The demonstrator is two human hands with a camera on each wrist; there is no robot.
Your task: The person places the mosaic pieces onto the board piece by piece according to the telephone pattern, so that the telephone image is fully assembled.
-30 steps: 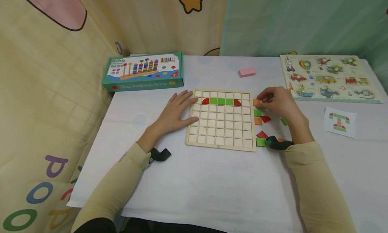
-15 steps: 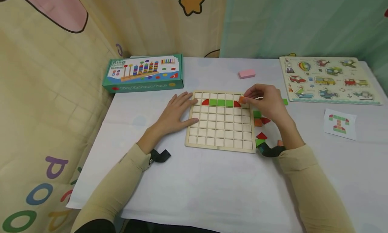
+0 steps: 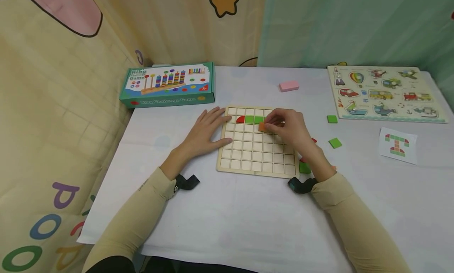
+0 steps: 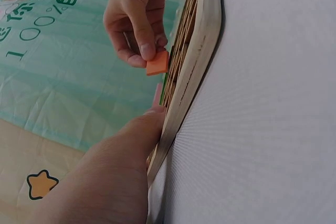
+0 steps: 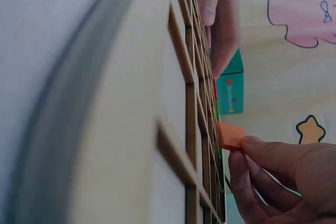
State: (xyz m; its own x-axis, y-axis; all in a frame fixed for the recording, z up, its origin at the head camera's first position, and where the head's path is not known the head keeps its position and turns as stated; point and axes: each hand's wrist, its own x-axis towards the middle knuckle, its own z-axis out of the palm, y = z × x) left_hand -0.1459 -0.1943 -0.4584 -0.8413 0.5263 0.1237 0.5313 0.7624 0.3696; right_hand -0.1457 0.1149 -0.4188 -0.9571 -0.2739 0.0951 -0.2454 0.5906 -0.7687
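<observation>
A wooden grid board (image 3: 248, 154) lies on the white table. In its second row sit a red quarter-round tile (image 3: 240, 119) and green square tiles (image 3: 250, 119); the right end of that row is hidden behind my right hand (image 3: 289, 127). Thumb and fingers of that hand pinch an orange square tile (image 3: 261, 127) over the board, just below the green tiles. The same orange tile (image 4: 157, 63) shows tilted in the left wrist view, near the board's surface. My left hand (image 3: 203, 133) rests with spread, straight fingers on the board's left edge.
Loose green tiles (image 3: 335, 143) and partly hidden red and orange ones lie right of the board. Beyond them are a pattern card (image 3: 398, 144) and a vehicle puzzle board (image 3: 386, 92). A pink block (image 3: 289, 86) and a green game box (image 3: 167, 85) stand at the back.
My right hand has picked up the orange tile from beside the board and carried it left, over the grid below the green row. The left hand has stayed put.
</observation>
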